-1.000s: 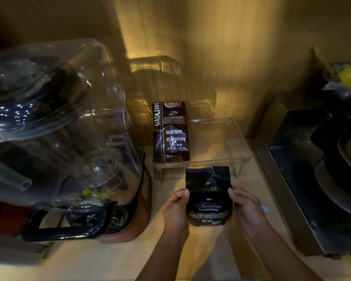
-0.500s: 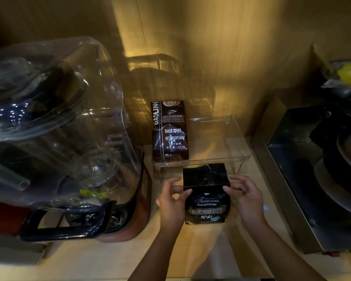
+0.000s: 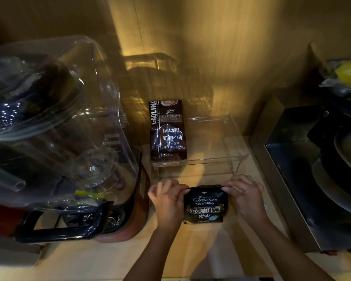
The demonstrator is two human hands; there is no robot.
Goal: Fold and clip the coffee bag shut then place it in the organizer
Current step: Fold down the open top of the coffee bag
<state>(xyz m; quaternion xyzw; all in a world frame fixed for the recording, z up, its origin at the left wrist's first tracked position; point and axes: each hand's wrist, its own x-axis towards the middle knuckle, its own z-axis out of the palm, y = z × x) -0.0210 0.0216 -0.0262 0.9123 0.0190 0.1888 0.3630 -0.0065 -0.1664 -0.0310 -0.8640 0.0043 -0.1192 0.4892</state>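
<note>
A small black coffee bag point(image 3: 205, 205) with "Treasure Blue Mountain" print lies on the wooden counter, its top rolled down into a fold. My left hand point(image 3: 167, 200) pinches the fold's left end and my right hand point(image 3: 245, 196) pinches its right end. Just behind the bag stands a clear acrylic organizer point(image 3: 236, 142) on thin legs. A taller dark brown coffee bag point(image 3: 167, 130) marked "Baked Coffee" stands in the organizer's left side. No clip is visible.
A large blender with a clear jug point(image 3: 55, 122) and dark handle point(image 3: 63, 226) fills the left. A steel sink point(image 3: 288, 179) holding dark pans borders the right. A wooden wall rises behind the organizer. Bare counter lies in front of the bag.
The bag's upright top has been folded down, so the bag looks shorter. Both hands slid from the bag's sides up to the ends of the fold.
</note>
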